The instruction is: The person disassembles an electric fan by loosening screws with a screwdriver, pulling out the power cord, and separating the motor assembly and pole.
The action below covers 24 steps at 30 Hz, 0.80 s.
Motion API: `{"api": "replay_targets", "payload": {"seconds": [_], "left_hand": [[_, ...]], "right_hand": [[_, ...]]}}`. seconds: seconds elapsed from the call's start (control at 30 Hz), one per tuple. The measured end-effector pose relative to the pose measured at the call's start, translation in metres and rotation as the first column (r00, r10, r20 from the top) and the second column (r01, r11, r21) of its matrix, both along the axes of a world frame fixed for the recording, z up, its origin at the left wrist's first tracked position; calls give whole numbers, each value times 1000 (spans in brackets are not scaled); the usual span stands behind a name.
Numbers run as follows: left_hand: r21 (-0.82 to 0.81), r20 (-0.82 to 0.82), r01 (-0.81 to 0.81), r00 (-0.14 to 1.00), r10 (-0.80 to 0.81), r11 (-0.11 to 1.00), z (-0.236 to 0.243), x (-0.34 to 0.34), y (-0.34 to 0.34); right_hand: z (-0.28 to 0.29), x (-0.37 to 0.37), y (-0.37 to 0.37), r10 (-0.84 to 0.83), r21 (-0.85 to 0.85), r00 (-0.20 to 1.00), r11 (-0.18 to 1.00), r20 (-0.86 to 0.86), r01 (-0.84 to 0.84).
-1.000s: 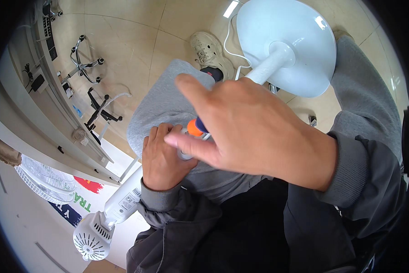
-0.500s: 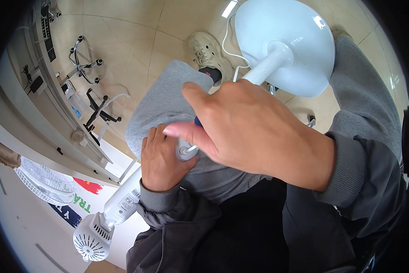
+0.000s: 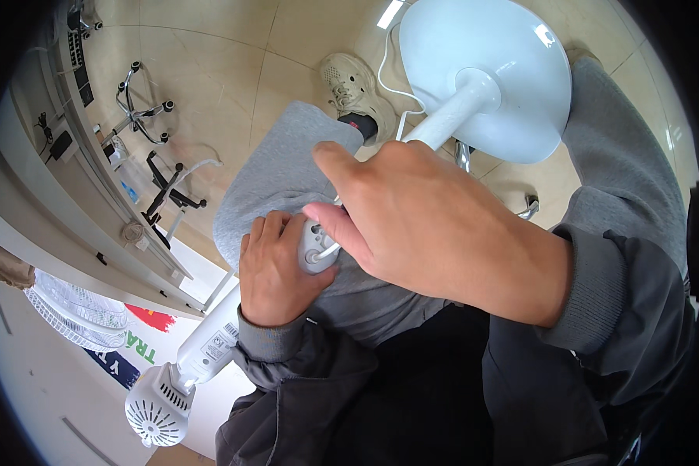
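"Where's your L hand (image 3: pixel 275 268)?"
"Wrapped rnd the fan end (image 3: pixel 318 242), over your thigh (image 3: pixel 279 159)."
"And your R hand (image 3: pixel 431 225)?"
"Rt beside, thumb nr the cord (image 3: pixel 328 252); grip's hidden, can't tell."

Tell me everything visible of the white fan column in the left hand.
The white cylindrical column, apparently plastic, lies slanted, its pale label showing. At its lower-left end sits a white slotted motor housing. The left hand grips its upper end, partly hiding it; the end face shows holes and a white cable.
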<state>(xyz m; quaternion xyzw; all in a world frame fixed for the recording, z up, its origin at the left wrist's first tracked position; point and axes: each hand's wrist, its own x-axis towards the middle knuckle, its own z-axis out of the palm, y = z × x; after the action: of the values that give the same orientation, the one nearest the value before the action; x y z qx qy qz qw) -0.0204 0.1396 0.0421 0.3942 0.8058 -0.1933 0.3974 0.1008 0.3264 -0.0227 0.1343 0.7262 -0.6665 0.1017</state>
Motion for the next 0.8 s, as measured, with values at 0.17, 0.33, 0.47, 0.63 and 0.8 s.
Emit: {"api": "replay_targets", "payload": {"seconds": [0.17,0.33,0.47,0.63,0.8], "left_hand": [[62,-19,27,999,-25,998,0,1,0],[20,-63,76,995,-75,997,1,2,0],[40,33,-24,999,23,999,-3,-1,-5],[74,-18,52,999,-51,996,0,0,-1],[45,-52,68,997,-65,997,-1,3,-1]], "right_hand": [[-11,1,-11,-98,-32,970,995,-225,93],[-13,-1,-17,-262,30,932,960,-251,278],[-1,1,3,43,18,999,999,18,-43],[-7,2,-3,-81,55,979,994,-188,93],[-12,4,-11,-212,-39,949,977,-233,209]]}}
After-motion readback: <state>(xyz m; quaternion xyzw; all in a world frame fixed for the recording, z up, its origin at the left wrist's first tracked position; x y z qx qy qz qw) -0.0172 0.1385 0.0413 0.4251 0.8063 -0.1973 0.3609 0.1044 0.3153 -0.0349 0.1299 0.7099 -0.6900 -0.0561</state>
